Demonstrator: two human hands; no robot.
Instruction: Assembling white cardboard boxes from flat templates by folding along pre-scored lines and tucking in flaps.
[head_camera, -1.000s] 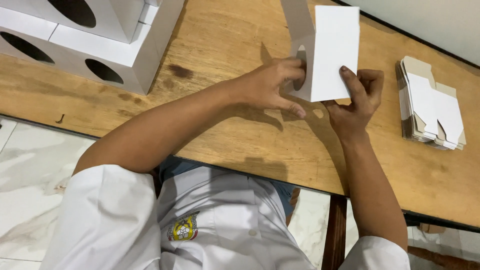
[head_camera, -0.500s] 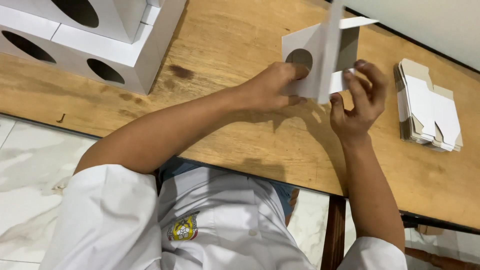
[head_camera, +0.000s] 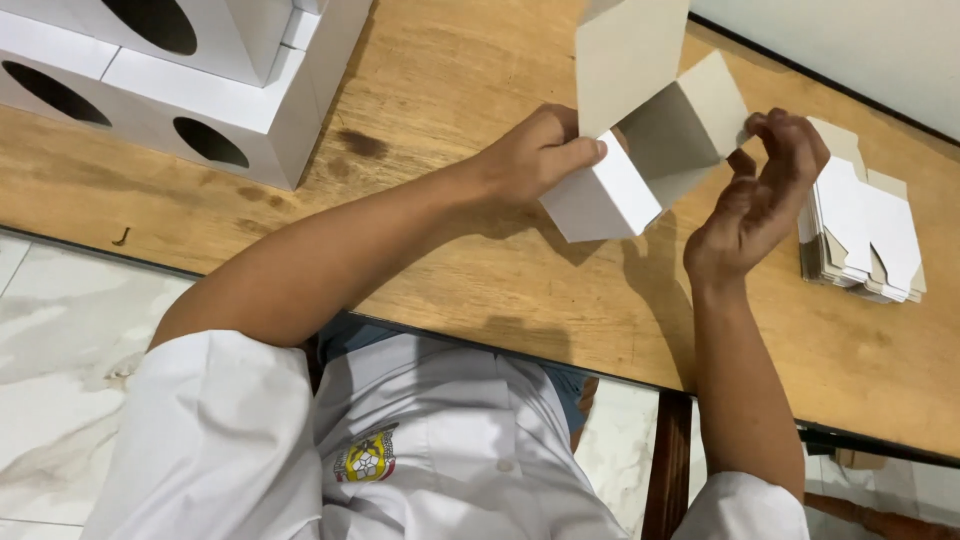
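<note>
Folding a carton (head_camera: 640, 150) at frame centre, left hand (head_camera: 535, 155) pinching its white wall.
Right hand (head_camera: 765, 195), half open, touches a flap; a loose pinch could collapse it.

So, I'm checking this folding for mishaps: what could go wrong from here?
1. The left hand pinches only one corner of the half-opened white cardboard box; it might twist or crease.
2. The right hand touches only the flap edge, so the flap may bend crookedly.
3. The stack of flat white cardboard blanks lies beside the right hand; it could get knocked.
</note>
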